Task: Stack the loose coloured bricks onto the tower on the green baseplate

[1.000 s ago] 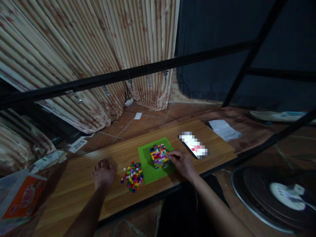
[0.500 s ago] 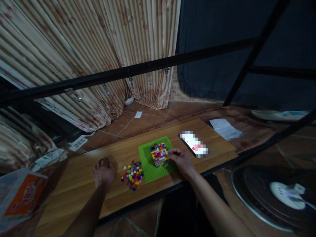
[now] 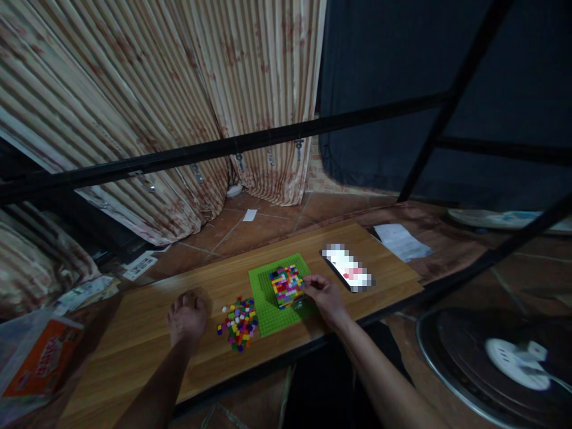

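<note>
A cube built of small multicoloured bricks (image 3: 286, 287) stands on a green studded baseplate (image 3: 263, 310). At the cube's right side is my right hand (image 3: 325, 298), its thumb and index finger pinched together against or just beside the edge. Whatever the fingertips hold is too small to make out. A small clear piece (image 3: 297, 305) shows by the cube's lower front. Loose coloured bricks (image 3: 240, 322) lie in a pile left of the baseplate. Farther left, my left hand (image 3: 186, 316) rests on the wood with its fingers curled in, apart from the pile, nothing visible in it.
The wooden table (image 3: 147, 322) bears a lit phone (image 3: 346, 266) with a blurred screen, right of the baseplate. A clear bag with an orange label (image 3: 42, 354) stands at far left. A dark bar (image 3: 263, 142) crosses behind the table. A power strip (image 3: 517, 363) lies at right.
The view has shifted slightly, so the table sits a little lower. Both hands keep nearly the same places relative to the cube and the loose bricks.
</note>
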The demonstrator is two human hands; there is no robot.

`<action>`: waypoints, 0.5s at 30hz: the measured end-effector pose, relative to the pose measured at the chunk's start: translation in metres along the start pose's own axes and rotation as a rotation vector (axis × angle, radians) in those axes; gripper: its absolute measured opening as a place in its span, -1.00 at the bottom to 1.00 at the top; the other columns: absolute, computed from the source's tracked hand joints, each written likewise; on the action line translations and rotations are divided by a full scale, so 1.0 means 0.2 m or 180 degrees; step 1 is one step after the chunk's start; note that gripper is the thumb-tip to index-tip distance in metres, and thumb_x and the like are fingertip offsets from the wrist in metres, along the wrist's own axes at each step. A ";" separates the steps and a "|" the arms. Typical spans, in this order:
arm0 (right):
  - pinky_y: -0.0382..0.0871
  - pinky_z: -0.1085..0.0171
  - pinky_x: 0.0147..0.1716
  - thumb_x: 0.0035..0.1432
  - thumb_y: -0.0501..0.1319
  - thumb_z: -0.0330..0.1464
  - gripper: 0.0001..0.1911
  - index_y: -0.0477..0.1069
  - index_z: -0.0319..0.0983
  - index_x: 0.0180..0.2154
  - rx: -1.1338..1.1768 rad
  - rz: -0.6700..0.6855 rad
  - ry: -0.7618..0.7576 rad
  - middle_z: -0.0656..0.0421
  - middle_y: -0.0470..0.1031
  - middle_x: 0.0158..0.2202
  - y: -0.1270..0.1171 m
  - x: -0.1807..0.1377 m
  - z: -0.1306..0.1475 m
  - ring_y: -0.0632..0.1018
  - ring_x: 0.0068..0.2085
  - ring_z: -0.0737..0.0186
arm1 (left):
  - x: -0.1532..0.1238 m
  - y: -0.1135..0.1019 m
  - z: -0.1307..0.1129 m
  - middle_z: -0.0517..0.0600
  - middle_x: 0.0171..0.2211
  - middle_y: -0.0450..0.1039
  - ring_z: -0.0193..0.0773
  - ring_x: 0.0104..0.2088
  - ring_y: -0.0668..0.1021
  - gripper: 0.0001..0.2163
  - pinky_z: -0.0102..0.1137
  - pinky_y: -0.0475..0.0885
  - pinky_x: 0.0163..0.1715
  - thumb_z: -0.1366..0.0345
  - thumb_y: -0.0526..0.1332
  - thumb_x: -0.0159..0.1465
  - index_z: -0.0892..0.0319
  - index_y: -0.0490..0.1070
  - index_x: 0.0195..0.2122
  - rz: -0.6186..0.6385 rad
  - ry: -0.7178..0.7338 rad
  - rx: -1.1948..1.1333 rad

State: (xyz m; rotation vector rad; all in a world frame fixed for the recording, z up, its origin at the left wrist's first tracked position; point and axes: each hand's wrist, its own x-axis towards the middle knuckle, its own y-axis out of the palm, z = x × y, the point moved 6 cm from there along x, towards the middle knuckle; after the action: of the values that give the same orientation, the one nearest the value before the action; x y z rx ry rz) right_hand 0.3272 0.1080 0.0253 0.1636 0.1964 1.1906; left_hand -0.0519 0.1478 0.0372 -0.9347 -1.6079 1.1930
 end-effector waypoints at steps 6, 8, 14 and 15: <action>0.43 0.21 -0.36 -0.30 0.45 -0.06 -0.52 0.51 -0.23 -0.35 0.0135 -0.0412 -0.0012 0.15 0.55 -0.43 -0.11 -0.09 -0.07 0.54 -0.39 0.19 | -0.01 0.00 0.00 0.23 0.08 0.38 0.04 0.07 0.38 -0.56 -0.12 0.25 0.06 0.19 -0.13 0.35 0.27 0.35 0.09 -0.0032 -0.0018 -0.0031; 0.42 0.22 -0.39 -0.23 0.42 -0.04 -0.54 0.51 -0.23 -0.36 0.0036 -0.0530 0.0007 0.13 0.56 -0.43 -0.13 -0.12 -0.08 0.54 -0.40 0.18 | -0.01 -0.01 0.00 0.23 0.08 0.38 0.04 0.07 0.38 -0.56 -0.11 0.25 0.06 0.18 -0.13 0.35 0.26 0.35 0.09 -0.0028 -0.0044 -0.0033; 0.43 0.18 -0.28 -0.08 0.34 -0.06 -0.60 0.52 -0.25 -0.33 -0.0311 -0.0608 -0.0116 0.10 0.59 -0.37 -0.13 -0.20 -0.06 0.56 -0.31 0.12 | -0.01 0.00 -0.01 0.22 0.08 0.39 0.03 0.08 0.38 -0.60 -0.13 0.26 0.05 0.22 -0.06 0.33 0.24 0.35 0.10 0.0012 -0.0070 -0.0019; 0.43 0.17 -0.25 -0.04 0.33 -0.06 -0.61 0.51 -0.25 -0.32 -0.0384 -0.0599 -0.0161 0.09 0.59 -0.35 -0.13 -0.22 -0.05 0.57 -0.28 0.10 | -0.01 0.00 -0.01 0.21 0.08 0.39 0.02 0.08 0.38 -0.60 -0.14 0.26 0.06 0.22 -0.06 0.33 0.24 0.35 0.10 -0.0013 -0.0084 -0.0023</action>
State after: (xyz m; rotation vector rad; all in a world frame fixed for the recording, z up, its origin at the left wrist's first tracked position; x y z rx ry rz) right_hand 0.3315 0.0574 0.0121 0.0676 0.0930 1.0070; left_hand -0.0499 0.1463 0.0371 -0.9233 -1.6354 1.2021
